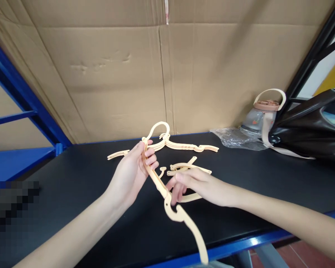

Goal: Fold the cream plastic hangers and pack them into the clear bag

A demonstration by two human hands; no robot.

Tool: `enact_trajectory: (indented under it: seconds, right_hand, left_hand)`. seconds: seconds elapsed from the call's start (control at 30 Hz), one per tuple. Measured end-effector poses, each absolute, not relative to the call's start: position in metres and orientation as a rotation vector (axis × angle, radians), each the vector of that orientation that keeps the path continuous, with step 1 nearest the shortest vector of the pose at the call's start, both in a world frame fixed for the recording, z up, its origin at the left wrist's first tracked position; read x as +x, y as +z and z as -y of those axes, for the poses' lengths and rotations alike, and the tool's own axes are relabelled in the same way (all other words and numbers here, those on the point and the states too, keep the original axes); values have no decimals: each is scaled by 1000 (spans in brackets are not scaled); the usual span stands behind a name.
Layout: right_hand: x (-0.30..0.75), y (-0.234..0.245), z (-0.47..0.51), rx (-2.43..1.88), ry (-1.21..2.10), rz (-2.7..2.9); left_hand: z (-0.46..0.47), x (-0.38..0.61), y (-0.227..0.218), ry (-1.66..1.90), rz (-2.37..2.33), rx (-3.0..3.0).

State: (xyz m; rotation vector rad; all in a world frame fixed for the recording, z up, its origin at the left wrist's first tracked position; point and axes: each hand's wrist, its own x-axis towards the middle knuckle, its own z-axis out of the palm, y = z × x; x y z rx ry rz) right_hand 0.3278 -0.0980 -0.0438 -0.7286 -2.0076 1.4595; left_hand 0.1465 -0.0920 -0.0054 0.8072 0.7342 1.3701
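My left hand is closed around a cream plastic folding clothes hanger, gripping it just below its hook. One arm of this hanger slants down toward me, with a jointed, notched end piece reaching the front edge. Beside that joint is my right hand, its fingers loosely bent and apart; whether a fingertip touches the hanger I cannot tell. Under and behind the right hand lie several loose cream hanger pieces, partly hidden. Farther back, a stack of similar hangers rests on the black tabletop.
At the back right, a clear bottle with a pinkish lid and strap stands by crumpled clear plastic. A black bag sits at the right edge. Cardboard walls off the back, and a blue frame rises at left.
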Motion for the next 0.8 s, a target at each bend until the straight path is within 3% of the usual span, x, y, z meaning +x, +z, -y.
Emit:
enact_trajectory:
  seconds: [0.07, 0.17, 0.5, 0.63, 0.8]
  right_hand:
    - [325, -44, 104, -644, 1821, 1871]
    - [324, -45, 103, -595, 1975, 1778]
    - [342, -29, 89, -841, 1470, 1693]
    - [351, -24, 85, -750, 1353, 1828]
    - [353, -22, 87, -768, 1281, 1881]
  left_hand:
    - [95, 148, -4, 1444, -702, 805]
    - [95, 147, -1, 1486, -645, 853]
    - [71, 124, -8, 1265, -614, 1139]
    - [65, 109, 3, 939, -534, 1192]
    - [82, 122, 6, 593, -716, 1842]
